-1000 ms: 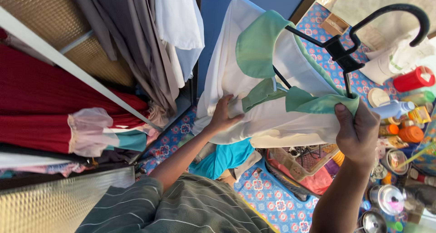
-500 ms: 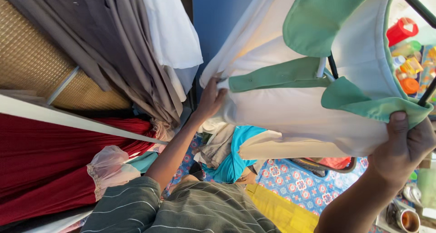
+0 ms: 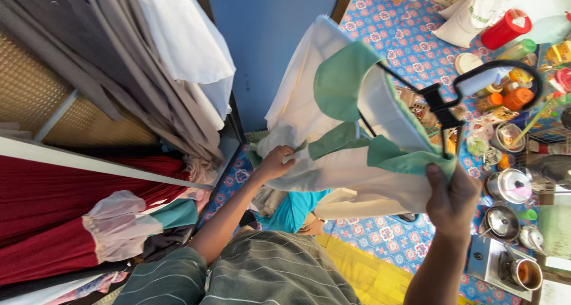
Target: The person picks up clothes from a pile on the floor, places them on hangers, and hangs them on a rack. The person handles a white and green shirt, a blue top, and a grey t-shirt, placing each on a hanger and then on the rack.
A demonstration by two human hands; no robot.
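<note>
A white shirt (image 3: 309,108) with a green collar (image 3: 342,79) and green placket hangs on a black plastic hanger (image 3: 443,102), held up in front of me. My right hand (image 3: 453,198) pinches the green collar edge and the shirt's shoulder just below the hanger's neck. My left hand (image 3: 275,162) is closed on the shirt's front near the lower end of the green placket. The hanger's hook (image 3: 505,70) sticks out to the right, free of any rail.
Grey and white garments (image 3: 148,61) hang in an open wardrobe at left, with red cloth (image 3: 53,192) below a white rail. A blue wall (image 3: 273,37) is behind. Bottles, jars and metal pots (image 3: 505,186) crowd the patterned floor at right. A teal cloth (image 3: 291,210) lies below.
The shirt and hanger have moved away from the camera and lower in view, so the whole hanger shows again. My left hand has slid down the green placket; both hands still grip.
</note>
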